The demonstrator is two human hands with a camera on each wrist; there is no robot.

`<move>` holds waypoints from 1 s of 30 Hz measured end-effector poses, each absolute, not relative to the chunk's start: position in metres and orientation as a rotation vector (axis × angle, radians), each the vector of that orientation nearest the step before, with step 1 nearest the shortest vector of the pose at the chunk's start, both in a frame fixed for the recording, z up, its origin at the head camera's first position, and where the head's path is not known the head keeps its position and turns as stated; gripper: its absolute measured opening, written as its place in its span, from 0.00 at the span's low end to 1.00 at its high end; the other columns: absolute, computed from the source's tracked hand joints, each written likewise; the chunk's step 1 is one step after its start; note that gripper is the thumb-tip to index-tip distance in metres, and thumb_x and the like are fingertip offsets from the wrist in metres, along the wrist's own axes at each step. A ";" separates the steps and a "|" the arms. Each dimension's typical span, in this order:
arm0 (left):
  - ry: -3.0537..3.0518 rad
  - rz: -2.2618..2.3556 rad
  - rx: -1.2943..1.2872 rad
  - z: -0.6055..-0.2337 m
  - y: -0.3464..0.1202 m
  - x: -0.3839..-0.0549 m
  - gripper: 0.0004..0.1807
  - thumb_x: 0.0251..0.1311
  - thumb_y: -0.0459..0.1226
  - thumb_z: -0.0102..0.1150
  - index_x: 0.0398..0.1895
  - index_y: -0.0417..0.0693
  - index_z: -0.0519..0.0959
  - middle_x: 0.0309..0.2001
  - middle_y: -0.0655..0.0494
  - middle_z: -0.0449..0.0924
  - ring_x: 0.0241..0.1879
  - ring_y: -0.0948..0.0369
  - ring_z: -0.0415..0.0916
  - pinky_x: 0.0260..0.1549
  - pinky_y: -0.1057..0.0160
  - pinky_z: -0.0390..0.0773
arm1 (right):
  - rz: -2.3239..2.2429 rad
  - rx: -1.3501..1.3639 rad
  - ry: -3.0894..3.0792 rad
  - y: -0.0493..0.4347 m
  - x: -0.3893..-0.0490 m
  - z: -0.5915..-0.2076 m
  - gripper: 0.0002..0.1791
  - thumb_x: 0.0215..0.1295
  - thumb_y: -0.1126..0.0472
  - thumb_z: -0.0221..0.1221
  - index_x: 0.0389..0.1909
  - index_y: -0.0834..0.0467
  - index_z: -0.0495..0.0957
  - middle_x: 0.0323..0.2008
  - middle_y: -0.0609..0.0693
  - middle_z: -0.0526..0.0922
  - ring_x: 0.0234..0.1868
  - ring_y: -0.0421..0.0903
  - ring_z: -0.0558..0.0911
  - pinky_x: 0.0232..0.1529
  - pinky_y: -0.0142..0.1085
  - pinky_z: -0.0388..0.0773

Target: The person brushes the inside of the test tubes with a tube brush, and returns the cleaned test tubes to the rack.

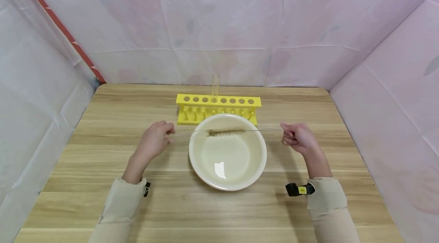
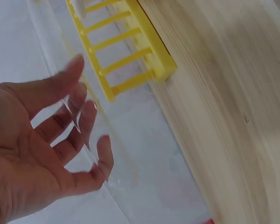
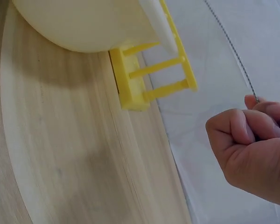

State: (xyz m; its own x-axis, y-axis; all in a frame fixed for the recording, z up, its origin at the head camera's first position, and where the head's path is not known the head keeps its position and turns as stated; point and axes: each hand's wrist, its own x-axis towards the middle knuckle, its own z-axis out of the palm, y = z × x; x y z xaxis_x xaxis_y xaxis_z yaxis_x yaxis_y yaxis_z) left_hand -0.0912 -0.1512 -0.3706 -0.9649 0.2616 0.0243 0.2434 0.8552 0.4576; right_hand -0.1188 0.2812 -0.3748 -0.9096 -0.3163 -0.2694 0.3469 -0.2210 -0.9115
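Note:
My left hand point(image 1: 154, 139) is left of the white basin point(image 1: 262, 155), its fingers curled loosely round a clear glass test tube point(image 1: 183, 135). The tube lies roughly level, pointing toward the basin, and its outline is faint. At the right, my right hand point(image 1: 299, 137) grips the twisted wire handle point(image 3: 238, 58) of a test tube brush, fingers folded in. The brush's brown bristles point(image 1: 227, 132) hang level over the back of the basin, their tip toward the tube. Whether that tip is inside the tube's mouth I cannot tell. Clear water seems to fill part of the basin.
Behind the basin stands a yellow test tube rack point(image 1: 219, 100) with round holes and pegs. One clear test tube point(image 1: 215, 86) stands upright in it. Everything sits on a wooden table point(image 1: 226, 212), with pale cloth walls point(image 1: 219, 25) at the back and sides.

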 end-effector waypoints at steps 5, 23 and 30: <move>3.058 0.780 0.315 -0.374 -0.171 -0.084 0.11 0.43 0.24 0.67 0.29 0.40 0.76 0.29 0.48 0.75 0.32 0.50 0.71 0.30 0.52 0.72 | -2.264 -0.011 1.476 0.302 -0.114 -0.377 0.25 0.72 0.69 0.32 0.11 0.60 0.48 0.12 0.51 0.41 0.13 0.46 0.39 0.22 0.36 0.42; 3.070 1.170 0.078 -0.377 -0.166 -0.102 0.12 0.51 0.27 0.61 0.41 0.37 0.75 0.36 0.41 0.78 0.39 0.48 0.76 0.41 0.51 0.74 | -2.252 -0.117 1.454 0.311 -0.108 -0.387 0.24 0.73 0.68 0.31 0.12 0.61 0.52 0.12 0.51 0.45 0.14 0.47 0.43 0.26 0.38 0.45; 3.029 1.324 0.080 -0.370 -0.150 -0.123 0.13 0.51 0.27 0.62 0.41 0.34 0.75 0.37 0.41 0.79 0.40 0.49 0.76 0.40 0.56 0.77 | -2.263 -0.074 1.479 0.307 -0.107 -0.389 0.24 0.73 0.69 0.32 0.11 0.61 0.53 0.12 0.51 0.46 0.14 0.47 0.44 0.25 0.36 0.48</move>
State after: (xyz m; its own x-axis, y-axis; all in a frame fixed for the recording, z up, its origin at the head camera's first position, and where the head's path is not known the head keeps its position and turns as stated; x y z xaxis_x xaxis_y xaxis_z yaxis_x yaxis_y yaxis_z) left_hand -0.1231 -0.1496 -0.3702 -0.9853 -0.0220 0.1697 0.1096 0.6804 0.7246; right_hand -0.1071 0.3066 -0.3890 -0.9046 -0.3824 -0.1881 0.3257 -0.3358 -0.8838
